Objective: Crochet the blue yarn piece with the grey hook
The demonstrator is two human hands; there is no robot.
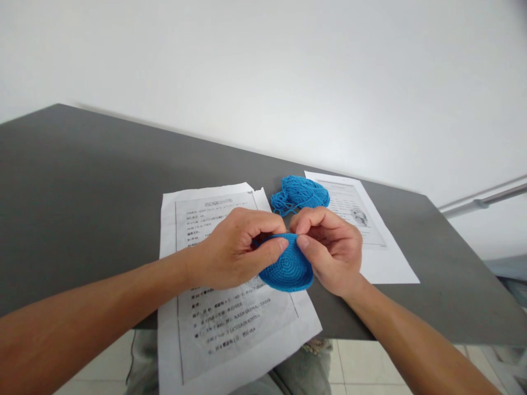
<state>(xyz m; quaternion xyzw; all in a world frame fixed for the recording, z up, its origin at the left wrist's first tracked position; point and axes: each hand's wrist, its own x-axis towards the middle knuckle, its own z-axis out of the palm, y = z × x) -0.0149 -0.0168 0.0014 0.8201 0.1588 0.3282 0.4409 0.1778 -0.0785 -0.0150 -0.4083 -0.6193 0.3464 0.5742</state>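
A grey table point(102, 181) carries a printed sheet point(234, 351), overhanging its near edge, and a second sheet point(391, 266). The left hand point(236, 249) and right hand point(335, 249), fingers curled nearly closed before a blue yarn bundle point(304, 192), pinch the upper rim of a round crocheted piece point(287, 267) above the printed sheet.

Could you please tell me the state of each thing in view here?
Left hand, pinching the crochet piece
Right hand, pinching the piece's rim
Crochet piece, rounded, held by its upper edge
Blue yarn, bundled, with loose strands
Left sheet, printed, overhanging the table's near edge
Right sheet, printed, flat, partly hidden behind the right hand
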